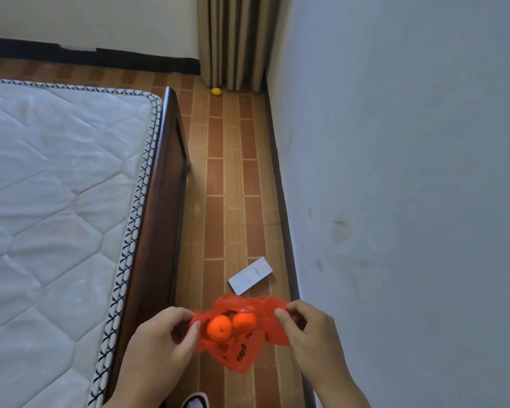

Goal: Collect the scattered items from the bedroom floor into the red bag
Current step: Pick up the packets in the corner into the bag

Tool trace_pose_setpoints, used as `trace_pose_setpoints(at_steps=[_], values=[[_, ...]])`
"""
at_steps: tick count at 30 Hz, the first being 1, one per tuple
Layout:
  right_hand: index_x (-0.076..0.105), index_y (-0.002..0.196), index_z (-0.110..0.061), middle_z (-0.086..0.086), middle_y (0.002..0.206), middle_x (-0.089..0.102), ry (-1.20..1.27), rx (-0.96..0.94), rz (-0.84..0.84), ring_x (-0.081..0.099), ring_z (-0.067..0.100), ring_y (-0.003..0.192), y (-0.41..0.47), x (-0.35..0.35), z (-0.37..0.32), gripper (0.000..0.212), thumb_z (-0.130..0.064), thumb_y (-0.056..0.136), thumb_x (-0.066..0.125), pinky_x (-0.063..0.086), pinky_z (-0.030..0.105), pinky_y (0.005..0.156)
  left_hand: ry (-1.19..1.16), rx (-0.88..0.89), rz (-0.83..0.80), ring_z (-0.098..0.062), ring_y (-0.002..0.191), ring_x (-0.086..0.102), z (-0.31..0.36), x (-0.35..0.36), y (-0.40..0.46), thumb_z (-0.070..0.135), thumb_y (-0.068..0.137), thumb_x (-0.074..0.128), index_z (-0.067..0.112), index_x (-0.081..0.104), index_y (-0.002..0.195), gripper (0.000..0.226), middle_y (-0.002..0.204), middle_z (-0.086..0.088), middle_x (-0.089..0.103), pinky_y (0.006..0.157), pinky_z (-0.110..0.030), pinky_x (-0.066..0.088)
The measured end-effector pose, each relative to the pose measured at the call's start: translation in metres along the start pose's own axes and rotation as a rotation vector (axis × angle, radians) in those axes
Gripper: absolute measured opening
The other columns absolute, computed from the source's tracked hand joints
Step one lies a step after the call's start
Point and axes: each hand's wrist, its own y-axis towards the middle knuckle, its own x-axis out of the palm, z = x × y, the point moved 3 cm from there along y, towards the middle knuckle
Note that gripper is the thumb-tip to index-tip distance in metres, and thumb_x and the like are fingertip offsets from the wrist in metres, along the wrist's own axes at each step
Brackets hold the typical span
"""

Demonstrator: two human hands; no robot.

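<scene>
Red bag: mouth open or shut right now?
Open. The left hand and right hand pinch the red bag rim apart, two oranges visible inside.

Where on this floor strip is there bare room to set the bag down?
Bare tiles run between the white card and the yellow fruit, bordered by the bed frame and wall skirting. It is crowded nearest, around the card under the red bag.

Left hand (171,334), right hand (304,325): fingers pinching, forearms extended forward.
</scene>
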Motion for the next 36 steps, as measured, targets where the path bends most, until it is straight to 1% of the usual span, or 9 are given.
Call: trace_pose_setpoints(at_steps=[5,12,16,19,22,26,29,33,36], values=[[0.073,0.09,-0.037,-0.019,0.08,0.071,-0.028,-0.023,0.005,0.067,0.005,0.082,0.033,0.051,0.066,0.014,-0.049,0.096,0.068,0.06,0.028,0.071,-0.012,0.046,0.04,-0.008,0.069,0.066,-0.056,0.052,0.032,0.019,0.085,0.081,0.033,0.07,0.076,0.02,0.073,0.016,0.068,0.063,-0.038,0.055],[0.075,0.082,-0.033,-0.016,0.076,0.071,0.022,-0.008,0.032,0.067,0.003,0.084,0.067,0.111,0.136,0.014,-0.041,0.093,0.074,0.058,0.022,0.07,0.066,0.039,0.057,-0.004,0.069,0.065,-0.136,0.125,0.056,0.032,0.086,0.08,0.035,0.069,0.076,0.016,0.072,0.019,0.066,0.062,-0.033,0.055],[0.073,0.08,-0.034,-0.014,0.07,0.067,-0.046,-0.077,0.056,0.066,0.007,0.076,0.085,0.136,0.166,0.011,-0.036,0.089,0.079,0.059,0.029,0.066,0.099,0.034,0.085,-0.004,0.065,0.062,-0.163,0.157,0.063,0.037,0.086,0.08,0.034,0.066,0.073,0.019,0.068,0.018,0.064,0.058,-0.031,0.053],[0.073,0.088,-0.036,-0.02,0.074,0.066,-0.113,-0.187,0.112,0.065,0.005,0.077,0.094,0.151,0.181,0.007,-0.034,0.088,0.08,0.058,0.029,0.067,0.117,0.048,0.109,-0.006,0.061,0.06,-0.169,0.175,0.073,0.04,0.086,0.08,0.031,0.062,0.068,0.027,0.064,0.014,0.061,0.055,-0.031,0.051],[0.074,0.107,-0.033,-0.021,0.098,0.073,-0.163,-0.366,0.164,0.068,0.002,0.09,0.103,0.165,0.185,0.016,-0.031,0.091,0.074,0.059,0.029,0.078,0.163,0.131,0.173,-0.008,0.058,0.056,-0.163,0.177,0.084,0.04,0.085,0.077,0.027,0.055,0.065,0.032,0.063,0.01,0.055,0.052,-0.031,0.047],[0.075,0.098,-0.024,-0.01,0.09,0.061,-0.354,-0.71,0.256,0.059,0.012,0.082,0.12,0.19,0.174,0.008,-0.024,0.091,0.071,0.053,0.033,0.073,0.226,0.183,0.28,-0.012,0.059,0.053,-0.175,0.175,0.093,0.032,0.084,0.077,0.023,0.049,0.063,0.036,0.074,0.007,0.048,0.051,-0.034,0.047],[0.072,0.099,-0.021,-0.002,0.108,0.058,-0.528,-0.839,0.199,0.058,0.021,0.099,0.124,0.216,0.192,0.015,-0.03,0.089,0.067,0.05,0.037,0.084,0.252,0.222,0.218,-0.01,0.069,0.053,-0.199,0.2,0.095,0.016,0.08,0.077,0.023,0.044,0.066,0.036,0.085,0.011,0.048,0.053,-0.035,0.049],[0.068,0.123,-0.022,-0.001,0.144,0.052,-0.734,-0.897,0.053,0.051,0.021,0.133,0.124,0.234,0.221,0.043,-0.044,0.086,0.064,0.043,0.04,0.107,0.2,0.269,0.165,-0.01,0.071,0.054,-0.219,0.238,0.091,-0.002,0.079,0.066,0.029,0.043,0.079,0.039,0.086,0.014,0.051,0.057,-0.04,0.051],[0.063,0.133,-0.023,-0.004,0.154,0.047,-0.705,-0.888,-0.001,0.04,0.018,0.145,0.127,0.239,0.227,0.054,-0.05,0.086,0.063,0.041,0.041,0.113,0.252,0.352,0.067,-0.004,0.102,0.061,-0.233,0.273,0.085,0.019,0.085,0.077,0.038,0.058,0.115,0.039,0.112,0.021,0.062,0.075,-0.032,0.058]])
